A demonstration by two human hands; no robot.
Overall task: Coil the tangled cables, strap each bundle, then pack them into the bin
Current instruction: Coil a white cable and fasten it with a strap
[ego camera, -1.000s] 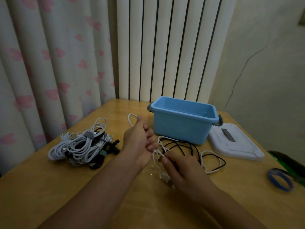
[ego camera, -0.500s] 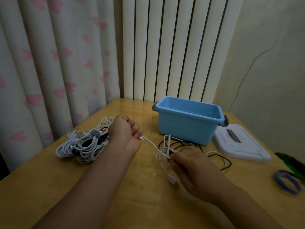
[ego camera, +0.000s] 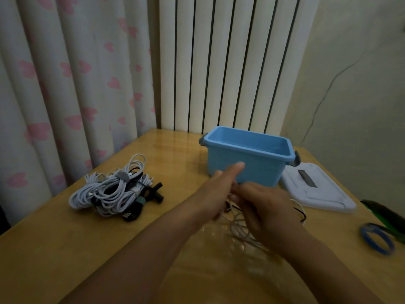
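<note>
Hands (ego camera: pixel 219 194) meet, fingers (ego camera: pixel 241 194) gripping white cable (ego camera: pixel 238 229); bin (ego camera: pixel 247 159) behind; cable pile (ego camera: pixel 114 189) left; lid (ego camera: pixel 317 191) right.

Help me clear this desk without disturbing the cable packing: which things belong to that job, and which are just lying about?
Job:
- thin white cable, gripped by left hand and right hand
- pile of white and black cables
- open blue plastic bin
- white bin lid

Lying about:
- blue ring band
- dark green object
</note>
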